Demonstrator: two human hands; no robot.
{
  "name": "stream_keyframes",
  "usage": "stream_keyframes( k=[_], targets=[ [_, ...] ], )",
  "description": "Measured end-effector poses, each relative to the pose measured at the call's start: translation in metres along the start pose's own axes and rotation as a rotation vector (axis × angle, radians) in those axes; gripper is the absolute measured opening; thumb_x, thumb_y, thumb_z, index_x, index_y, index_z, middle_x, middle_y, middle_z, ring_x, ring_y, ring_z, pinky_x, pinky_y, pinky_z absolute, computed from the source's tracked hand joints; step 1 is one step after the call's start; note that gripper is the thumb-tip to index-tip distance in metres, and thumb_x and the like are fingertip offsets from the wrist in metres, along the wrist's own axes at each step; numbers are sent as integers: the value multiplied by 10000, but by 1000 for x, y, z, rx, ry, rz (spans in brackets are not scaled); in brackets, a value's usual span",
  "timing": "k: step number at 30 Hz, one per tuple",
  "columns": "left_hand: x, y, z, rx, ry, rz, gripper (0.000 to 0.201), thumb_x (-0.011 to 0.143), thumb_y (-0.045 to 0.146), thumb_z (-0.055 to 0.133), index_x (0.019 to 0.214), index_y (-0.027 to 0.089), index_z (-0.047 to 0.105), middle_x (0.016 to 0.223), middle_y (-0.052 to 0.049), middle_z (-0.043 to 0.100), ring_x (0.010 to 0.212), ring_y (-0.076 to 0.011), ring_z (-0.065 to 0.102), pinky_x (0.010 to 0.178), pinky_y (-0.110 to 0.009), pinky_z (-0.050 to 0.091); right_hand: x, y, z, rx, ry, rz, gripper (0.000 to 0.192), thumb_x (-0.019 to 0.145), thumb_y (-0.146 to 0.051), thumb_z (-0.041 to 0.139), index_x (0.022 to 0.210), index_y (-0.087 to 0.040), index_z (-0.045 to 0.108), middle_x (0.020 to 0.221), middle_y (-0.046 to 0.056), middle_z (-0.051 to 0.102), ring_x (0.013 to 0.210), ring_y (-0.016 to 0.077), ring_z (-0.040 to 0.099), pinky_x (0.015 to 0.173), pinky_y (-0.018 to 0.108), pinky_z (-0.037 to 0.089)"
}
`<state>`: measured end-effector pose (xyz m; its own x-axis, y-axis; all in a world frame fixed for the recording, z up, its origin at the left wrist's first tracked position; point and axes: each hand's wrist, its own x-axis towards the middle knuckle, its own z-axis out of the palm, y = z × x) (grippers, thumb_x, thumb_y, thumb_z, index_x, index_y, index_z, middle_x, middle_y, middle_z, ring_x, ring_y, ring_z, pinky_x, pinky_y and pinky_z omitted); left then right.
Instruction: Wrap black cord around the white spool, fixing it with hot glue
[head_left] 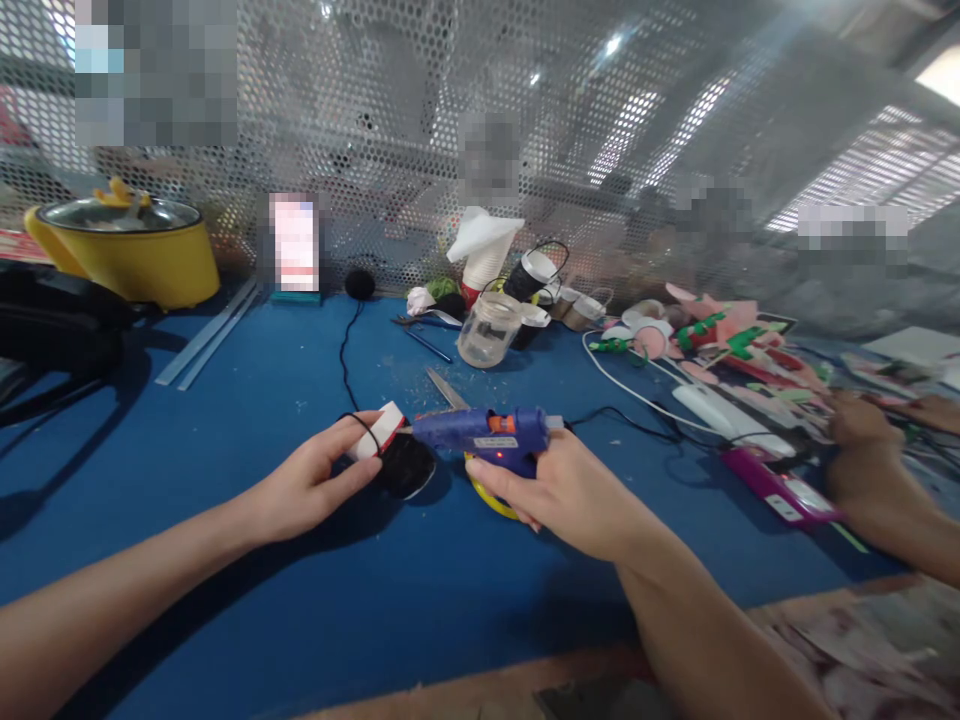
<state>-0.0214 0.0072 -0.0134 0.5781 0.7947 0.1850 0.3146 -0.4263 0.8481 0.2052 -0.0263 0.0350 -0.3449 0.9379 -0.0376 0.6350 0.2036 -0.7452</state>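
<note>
Between the thumb and fingers of my left hand (319, 475) is a small paper cup (386, 428), white with a red edge and partly covered in black yarn. A black yarn strand (343, 360) runs from it back to a ball of black yarn (360, 285). My right hand (574, 490) is wrapped round a blue glue gun (480, 432) with a lit red light. Its nozzle points left and is at the cup's edge; whether it touches I cannot tell. Scissors (448, 388) with a yellow handle lie beneath the gun, partly hidden.
A clear jar (487, 335) and yarn-wrapped cups (534, 272) stand behind. At left are a yellow pot (135, 260), glue sticks (206, 335) and a phone (295, 245). A purple power strip (780, 490), cords and pink craft pieces (735, 340) lie right, near another person's hands (862, 430).
</note>
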Motion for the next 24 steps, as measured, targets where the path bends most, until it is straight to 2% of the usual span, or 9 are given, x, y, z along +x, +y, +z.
stream_keyframes(
  k=[6,13,19,24],
  targets=[
    [-1,2,-1,17,1,-15,170,825,288,422,836,146,514,1122,-112,520,1032,-217,483,905,-310,366,-2,-4,3,-22,39,-39,248,782,-319,482,566,-196,493,415,-36,465,406,108,465,420,219,380],
    [-1,0,0,25,3,9,165,830,274,413,818,149,520,1130,-104,530,1034,-204,484,911,-305,364,-5,-7,7,-3,21,-70,263,776,-319,491,538,-206,498,348,-51,403,344,90,405,378,207,348],
    [-1,1,-1,34,3,6,169,822,280,419,789,150,521,1132,-104,527,1030,-214,486,897,-303,372,-2,-2,1,79,-7,35,241,770,-347,491,600,-177,480,443,-38,457,364,76,422,368,191,367],
    [-1,1,-1,-2,-8,11,178,821,292,425,764,154,522,1081,-95,557,1055,-226,481,911,-321,367,2,3,-4,47,-12,49,303,793,-363,458,569,-160,470,379,-47,410,350,74,418,398,195,385]
  ],
)
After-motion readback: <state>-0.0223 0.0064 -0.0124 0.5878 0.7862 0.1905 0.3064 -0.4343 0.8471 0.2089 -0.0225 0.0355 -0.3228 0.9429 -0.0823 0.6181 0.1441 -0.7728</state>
